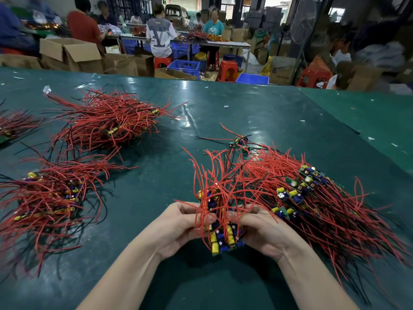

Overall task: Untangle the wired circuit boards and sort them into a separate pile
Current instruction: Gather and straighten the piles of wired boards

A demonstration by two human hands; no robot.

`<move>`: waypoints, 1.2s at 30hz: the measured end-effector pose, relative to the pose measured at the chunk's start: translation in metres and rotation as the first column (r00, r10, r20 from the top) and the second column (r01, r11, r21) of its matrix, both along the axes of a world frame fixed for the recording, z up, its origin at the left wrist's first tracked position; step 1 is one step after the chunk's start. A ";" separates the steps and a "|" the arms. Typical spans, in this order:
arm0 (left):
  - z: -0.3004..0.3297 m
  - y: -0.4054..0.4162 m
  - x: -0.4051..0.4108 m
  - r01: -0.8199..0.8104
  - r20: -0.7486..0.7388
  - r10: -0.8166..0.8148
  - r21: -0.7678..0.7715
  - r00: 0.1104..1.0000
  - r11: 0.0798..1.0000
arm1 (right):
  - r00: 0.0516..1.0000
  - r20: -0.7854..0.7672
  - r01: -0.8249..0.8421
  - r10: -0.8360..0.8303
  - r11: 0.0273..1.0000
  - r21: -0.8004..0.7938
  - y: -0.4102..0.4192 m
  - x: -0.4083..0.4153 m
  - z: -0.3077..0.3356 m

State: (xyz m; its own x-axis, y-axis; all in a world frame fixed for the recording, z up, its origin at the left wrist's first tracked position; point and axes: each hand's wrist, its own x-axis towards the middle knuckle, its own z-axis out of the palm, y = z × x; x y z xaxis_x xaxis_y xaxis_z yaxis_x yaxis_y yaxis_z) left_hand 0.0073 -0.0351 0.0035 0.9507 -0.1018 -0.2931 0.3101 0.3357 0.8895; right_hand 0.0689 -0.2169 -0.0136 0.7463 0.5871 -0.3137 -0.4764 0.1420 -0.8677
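Both my forearms reach in from the near edge and meet at the middle, wrists bent inward so the palms face each other. My left hand [178, 224] curls its fingers round one side of a bundle of wired circuit boards [222, 239], and my right hand [260, 231] grips the other side, thumb on top near the wires. The bundle stands raised above the green surface [257, 113] with its boards at the bottom (yellow and blue parts showing) and its red wires [210, 175] fanning up and away from me.

Just to the right of my right hand lies the big tangled heap [312, 198], its wires running toward the near right. On the left sit three other piles: a near-left pile [44, 198], a far-left pile [107, 119], and a smaller one [13, 126] cut by the left edge. A single loose board [240, 140] lies beyond the heap.
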 end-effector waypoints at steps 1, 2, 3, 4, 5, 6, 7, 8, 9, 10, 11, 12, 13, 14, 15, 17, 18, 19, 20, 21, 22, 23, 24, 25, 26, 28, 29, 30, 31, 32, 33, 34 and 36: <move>0.000 0.000 0.000 0.000 -0.004 0.000 -0.003 1.000 1.000 | 1.000 -0.002 -0.012 0.012 1.000 0.007 0.000 0.000 0.000; 0.000 0.000 0.000 -0.001 -0.007 0.001 -0.005 1.000 1.000 | 1.000 -0.003 -0.021 0.021 1.000 0.015 0.001 -0.001 0.000; 0.001 0.000 -0.001 -0.001 -0.007 0.001 -0.005 1.000 1.000 | 1.000 -0.002 -0.025 0.025 0.999 0.027 0.001 -0.001 0.000; 0.001 0.000 -0.001 -0.002 -0.007 0.002 -0.002 1.000 1.000 | 1.000 -0.001 -0.023 0.023 0.999 0.040 0.001 -0.001 -0.001; 0.002 0.000 -0.001 -0.004 -0.006 0.004 0.000 1.000 1.000 | 1.000 -0.001 -0.017 0.018 0.999 0.050 0.001 -0.001 -0.001; 0.002 0.000 -0.001 -0.007 -0.005 0.007 0.002 1.000 1.000 | 1.000 -0.004 -0.010 0.010 0.999 0.053 0.001 -0.001 -0.001; 0.002 0.000 -0.002 -0.009 -0.004 0.009 0.002 1.000 1.000 | 1.000 -0.006 -0.003 0.003 0.999 0.050 0.001 -0.001 -0.001; 0.002 0.001 -0.002 -0.008 -0.003 0.008 0.001 1.000 1.000 | 1.000 -0.009 0.001 -0.001 0.999 0.043 0.002 -0.001 -0.001; 0.002 0.001 -0.002 -0.006 -0.002 0.006 0.002 1.000 1.000 | 1.000 -0.010 0.005 -0.005 0.999 0.037 0.002 -0.002 -0.001; 0.001 0.001 -0.002 -0.004 -0.001 0.004 0.002 1.000 1.000 | 1.000 -0.010 0.007 -0.007 0.999 0.036 0.002 -0.002 -0.001; 0.001 0.002 -0.002 -0.002 -0.001 0.002 0.002 1.000 1.000 | 1.000 -0.011 0.007 -0.007 0.999 0.040 0.002 -0.002 -0.001; 0.001 0.002 -0.002 0.000 -0.001 0.000 0.002 1.000 1.000 | 1.000 -0.010 0.007 -0.007 0.999 0.046 0.002 -0.002 -0.001; 0.001 0.002 -0.003 0.001 -0.001 -0.001 0.001 1.000 1.000 | 1.000 -0.004 0.005 -0.005 0.999 0.050 0.001 -0.002 -0.002; 0.002 0.002 -0.003 -0.001 -0.003 0.001 -0.001 1.000 1.000 | 1.000 0.005 -0.001 0.001 0.999 0.055 0.002 -0.002 -0.002; 0.002 0.001 -0.003 -0.006 -0.005 0.006 -0.003 1.000 1.000 | 1.000 0.016 -0.013 0.012 0.998 0.063 0.002 -0.002 -0.003; 0.002 0.001 -0.003 -0.021 -0.011 0.021 -0.008 1.000 1.000 | 0.999 0.039 -0.033 0.031 0.997 0.073 0.002 -0.002 -0.005; 0.001 0.001 -0.003 -0.025 -0.010 0.025 -0.010 1.000 1.000 | 0.999 0.044 -0.030 0.027 0.997 0.069 0.002 -0.001 -0.006; 0.001 0.002 -0.003 -0.024 -0.005 0.024 -0.013 1.000 1.000 | 0.999 0.045 -0.025 0.022 0.997 0.068 0.002 -0.001 -0.007; 0.001 0.002 -0.003 -0.020 0.003 0.020 -0.015 1.000 1.000 | 0.999 0.046 -0.026 0.023 0.997 0.070 0.002 0.000 -0.008; 0.001 0.002 -0.003 -0.015 0.011 0.015 -0.016 1.000 1.000 | 0.998 0.049 -0.031 0.028 0.997 0.073 0.001 0.000 -0.009; 0.001 0.002 -0.003 -0.011 0.018 0.011 -0.016 1.000 1.000 | 0.998 0.048 -0.033 0.030 0.997 0.075 0.001 0.001 -0.010; 0.001 0.002 -0.003 -0.010 0.023 0.010 -0.018 1.000 1.000 | 0.999 0.042 -0.029 0.026 0.996 0.080 0.001 0.001 -0.010; 0.001 0.002 -0.003 -0.012 0.027 0.012 -0.020 1.000 1.000 | 0.999 0.035 -0.026 0.023 0.996 0.086 0.000 0.000 -0.011; 0.000 0.002 -0.003 -0.013 0.031 0.014 -0.021 0.999 1.000 | 0.999 0.031 -0.029 0.026 0.995 0.092 -0.001 0.001 -0.012; 0.000 0.003 -0.003 -0.012 0.038 0.012 -0.017 0.999 1.000 | 0.999 0.030 -0.030 0.027 0.995 0.092 -0.001 0.001 -0.012; -0.002 0.004 -0.003 -0.008 0.060 0.008 -0.002 0.998 1.000 | 0.999 0.038 -0.025 0.022 0.996 0.080 0.000 -0.001 -0.011; -0.002 0.005 -0.003 -0.006 0.071 0.006 0.006 0.997 1.000 | 0.999 0.044 -0.020 0.017 0.997 0.068 0.001 -0.001 -0.010; -0.002 0.005 -0.003 -0.007 0.082 0.005 0.017 0.997 1.000 | 0.999 0.046 -0.018 0.016 0.998 0.053 0.001 -0.001 -0.008; -0.002 0.005 -0.003 -0.007 0.091 0.005 0.025 0.996 1.000 | 0.998 0.053 -0.020 0.017 0.999 0.044 0.002 -0.003 -0.006; -0.003 0.005 -0.003 -0.008 0.100 0.005 0.027 0.995 1.000 | 0.998 0.066 -0.024 0.021 0.999 0.045 0.002 -0.004 -0.005; -0.002 0.005 -0.004 -0.007 0.103 0.004 0.026 0.995 1.000 | 0.997 0.073 -0.028 0.024 0.998 0.050 0.002 -0.005 -0.005; -0.002 0.005 -0.004 -0.006 0.108 0.003 0.028 0.994 1.000 | 0.997 0.076 -0.032 0.028 0.998 0.052 0.003 -0.005 -0.005; -0.002 0.004 -0.004 -0.005 0.111 0.002 0.030 0.994 1.000 | 0.996 0.081 -0.036 0.032 0.998 0.050 0.003 -0.005 -0.004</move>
State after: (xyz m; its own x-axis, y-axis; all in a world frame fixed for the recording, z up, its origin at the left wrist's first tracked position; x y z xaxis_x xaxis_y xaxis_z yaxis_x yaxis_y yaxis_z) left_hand 0.0034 -0.0309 0.0013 0.9778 -0.0911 -0.1889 0.2081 0.3087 0.9281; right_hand 0.0634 -0.2141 -0.0176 0.7473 0.6262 -0.2225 -0.4109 0.1722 -0.8953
